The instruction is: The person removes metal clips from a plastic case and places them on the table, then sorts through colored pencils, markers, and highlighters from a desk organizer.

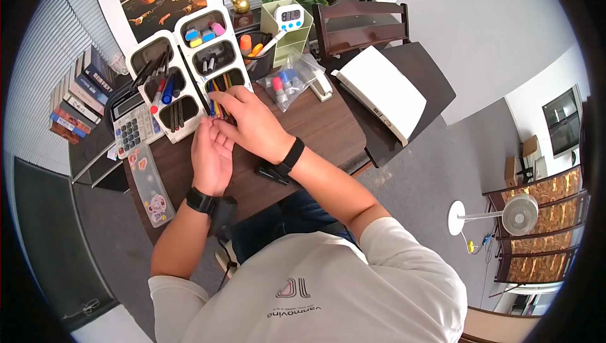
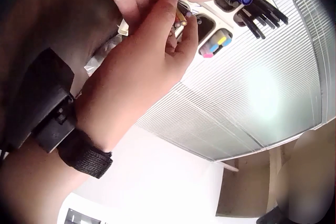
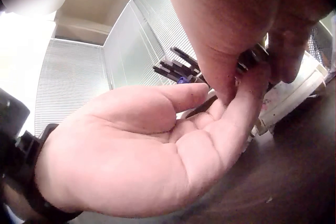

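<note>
At the front compartment of the white desk organiser (image 1: 184, 68), the right hand (image 1: 259, 127) lies palm down with bent fingers gripping a bunch of coloured pencils (image 1: 216, 110). Pencil ends (image 2: 182, 22) show between the fingers of this right hand (image 2: 131, 69) in the left wrist view. The left hand (image 1: 213, 160) is palm up just below, fingers loosely extended, its fingertips close against the right hand's. In the right wrist view the left palm (image 3: 131, 155) faces up under the right hand (image 3: 236, 19); the fingers hide most of the pencils.
Highlighters (image 1: 205, 35) and pens (image 1: 168, 89) fill other compartments. A calculator (image 1: 134, 129) and a sticker-covered case (image 1: 151, 185) lie left. Behind are a mesh cup (image 1: 257, 59) and green holder (image 1: 295, 43); right are a clear bag (image 1: 289, 84), stapler (image 1: 320, 85) and white box (image 1: 383, 93).
</note>
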`<state>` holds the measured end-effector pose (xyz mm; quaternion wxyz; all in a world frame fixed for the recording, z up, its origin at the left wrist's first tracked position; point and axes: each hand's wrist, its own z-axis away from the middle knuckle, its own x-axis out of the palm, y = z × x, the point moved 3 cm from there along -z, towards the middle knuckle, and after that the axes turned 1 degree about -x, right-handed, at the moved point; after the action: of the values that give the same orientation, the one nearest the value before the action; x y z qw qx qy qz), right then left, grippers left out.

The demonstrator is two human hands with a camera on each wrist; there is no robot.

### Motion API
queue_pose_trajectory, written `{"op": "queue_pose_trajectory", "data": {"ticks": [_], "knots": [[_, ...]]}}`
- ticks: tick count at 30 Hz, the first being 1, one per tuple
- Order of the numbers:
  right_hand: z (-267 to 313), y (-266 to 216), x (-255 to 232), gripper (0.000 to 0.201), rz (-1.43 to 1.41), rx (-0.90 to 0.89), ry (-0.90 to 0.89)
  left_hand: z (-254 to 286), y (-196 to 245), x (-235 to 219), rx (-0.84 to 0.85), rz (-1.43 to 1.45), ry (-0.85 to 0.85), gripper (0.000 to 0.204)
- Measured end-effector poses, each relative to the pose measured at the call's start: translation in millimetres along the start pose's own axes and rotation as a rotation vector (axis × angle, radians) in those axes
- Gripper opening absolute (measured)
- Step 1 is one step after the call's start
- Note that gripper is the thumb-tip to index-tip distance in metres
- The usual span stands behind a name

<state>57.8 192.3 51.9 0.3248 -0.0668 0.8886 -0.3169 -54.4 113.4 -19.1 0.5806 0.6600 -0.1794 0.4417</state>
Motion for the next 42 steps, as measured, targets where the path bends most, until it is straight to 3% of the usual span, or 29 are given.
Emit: {"op": "queue_pose_trajectory", "data": {"ticks": [8, 11, 13, 14, 18, 22, 27, 31, 33, 35, 39, 42], "knots": [[1.2, 1.3, 1.6, 0.039, 0.076, -0.06, 0.022, -12.7, -1.2, -10.4, -0.072, -0.042, 0.038, 0.022], [17.2, -11.2, -13.9, 0.037, 0.095, -0.09, 0.051, 1.0, 2.0, 5.3, -0.127, -0.055, -0.062, 0.03], [29.3, -20.3, -25.6, 0.036, 0.115, -0.108, 0.078, 10.2, -0.5, 20.1, -0.253, 0.036, -0.08, 0.034], [37.9, -25.3, -32.0, 0.035, 0.13, -0.133, 0.098, 10.3, -6.3, 15.3, -0.317, 0.159, -0.176, 0.049], [69.1, -29.9, -41.6, 0.038, 0.157, -0.14, 0.075, 17.1, -11.4, 31.8, -0.512, 0.118, -0.226, 0.062], [79.8, -32.1, -35.1, 0.044, 0.167, -0.197, -0.008, 15.6, -17.1, 19.7, -0.58, -0.028, -0.171, 0.053], [73.5, -45.8, -52.4, 0.044, 0.098, -0.169, -0.035, 10.9, -20.4, 7.2, -0.569, -0.093, -0.154, 0.038], [50.9, -16.1, -53.2, 0.037, -0.027, -0.026, 0.168, 14.5, -20.8, 4.2, -0.532, -0.076, -0.133, 0.027], [28.2, -13.9, -48.0, 0.034, 0.003, -0.021, 0.18, 13.2, -20.4, 5.2, -0.529, -0.066, -0.107, 0.021], [11.8, -13.4, -33.6, 0.038, 0.137, -0.177, 0.075, 14.1, -23.1, 6.5, -0.524, -0.099, -0.155, 0.024], [6.2, -9.8, -10.1, 0.028, 0.324, -0.133, 0.0, 17.9, -21.1, 12.8, -0.521, -0.164, -0.07, 0.026], [18.0, -18.2, -16.5, 0.021, 0.293, -0.076, 0.049, 16.2, -18.9, 11.6, -0.492, -0.097, -0.093, 0.028]]}}
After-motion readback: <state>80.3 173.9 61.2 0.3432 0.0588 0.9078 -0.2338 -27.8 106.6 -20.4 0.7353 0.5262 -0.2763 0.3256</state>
